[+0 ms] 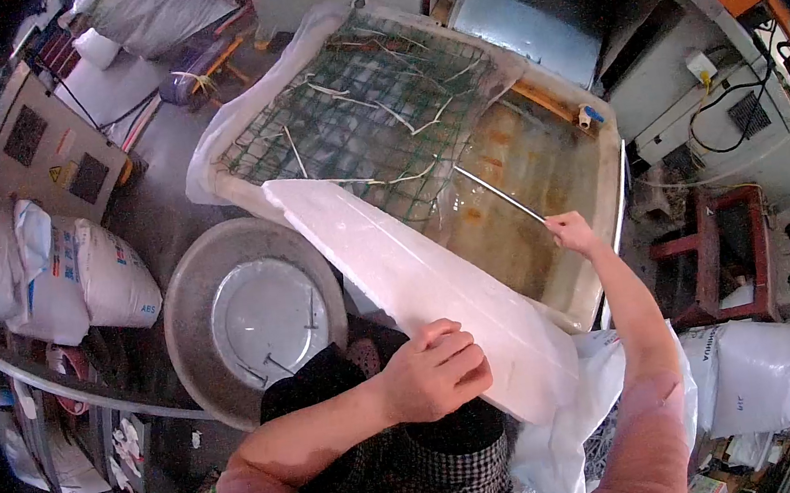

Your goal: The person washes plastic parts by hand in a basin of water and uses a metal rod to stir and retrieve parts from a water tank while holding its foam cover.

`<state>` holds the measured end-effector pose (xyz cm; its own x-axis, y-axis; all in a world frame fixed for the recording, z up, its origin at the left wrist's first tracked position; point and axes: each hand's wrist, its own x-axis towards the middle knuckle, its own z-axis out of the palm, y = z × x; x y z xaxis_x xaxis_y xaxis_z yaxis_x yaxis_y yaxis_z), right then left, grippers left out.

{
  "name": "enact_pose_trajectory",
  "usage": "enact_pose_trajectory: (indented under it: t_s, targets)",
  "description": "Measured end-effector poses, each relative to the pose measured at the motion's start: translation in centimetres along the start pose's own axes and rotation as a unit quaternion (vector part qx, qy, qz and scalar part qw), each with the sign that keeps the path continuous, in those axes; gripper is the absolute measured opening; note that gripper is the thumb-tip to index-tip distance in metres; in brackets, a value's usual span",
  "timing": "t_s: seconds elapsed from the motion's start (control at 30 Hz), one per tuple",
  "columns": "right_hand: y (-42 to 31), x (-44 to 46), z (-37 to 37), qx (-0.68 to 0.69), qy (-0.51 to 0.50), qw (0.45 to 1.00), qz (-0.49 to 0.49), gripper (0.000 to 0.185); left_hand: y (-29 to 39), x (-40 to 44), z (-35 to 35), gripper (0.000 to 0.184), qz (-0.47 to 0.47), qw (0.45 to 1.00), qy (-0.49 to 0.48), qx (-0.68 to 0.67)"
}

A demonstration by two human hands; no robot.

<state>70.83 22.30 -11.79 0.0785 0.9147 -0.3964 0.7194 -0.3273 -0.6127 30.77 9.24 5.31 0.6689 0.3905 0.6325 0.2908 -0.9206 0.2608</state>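
Note:
My right hand (572,231) is closed around the end of a thin metal rod (503,193). The rod slants over the water tub (617,194), its far end beside a green net (369,95). Along the tub's near side lies a long white foam board (417,268), tilted. My left hand (437,372) is curled into a fist at the board's near edge; its palm side is hidden, so anything inside it cannot be made out. White strips (396,116) lie on the net. Brownish, cloudy water (508,225) shows beside the net.
A round grey basin (194,335) with a pale bottom and small metal pieces stands left of my legs. White sacks (114,276) are stacked at left, and more sacks (764,371) lie at right. A red metal frame (709,252) and machine cabinets flank the tub.

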Motion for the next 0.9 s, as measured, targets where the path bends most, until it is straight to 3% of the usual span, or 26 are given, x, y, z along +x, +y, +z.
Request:
enact_pose_trajectory:
  t_s: [0.17, 0.33, 0.4, 0.47, 0.53, 0.7, 0.9]
  targets:
    - [-3.5, 1.9, 3.4, 0.026, -0.004, 0.999, 0.041, 0.025, 0.4, -0.1, -0.1, 0.011, 0.023, 0.999, 0.030, -0.001]
    - [-4.7, 3.6, 5.2, 0.024, 0.005, 0.999, 0.046, 0.027, 2.0, 0.0, 0.2, 0.010, 0.028, 0.999, -0.010, 0.011]
    - [-4.3, 3.3, 3.6, 0.010, 0.005, 0.999, 0.038, 0.028, 2.4, 0.1, 0.1, 0.008, 0.034, 0.999, -0.022, 0.021]
    - [-2.8, 2.4, 0.6, -0.120, 0.027, 0.991, -0.056, 0.030, 2.5, 0.0, 0.1, 0.007, 0.036, 0.999, -0.025, 0.024]
    - [-2.0, -0.4, -3.4, -0.160, 0.032, 0.985, -0.057, 0.031, 2.7, -0.5, 0.4, 0.011, 0.024, 0.999, -0.014, 0.024]
    - [-0.6, -8.4, -12.0, -0.139, -0.024, 0.989, 0.034, 0.025, 3.0, -0.4, 0.2, 0.011, 0.033, 0.999, -0.020, 0.020]
    - [0.6, -12.3, -12.1, -0.048, -0.060, 0.995, 0.058, 0.022, 3.5, -0.8, 0.3, 0.010, 0.048, 0.998, -0.037, 0.033]
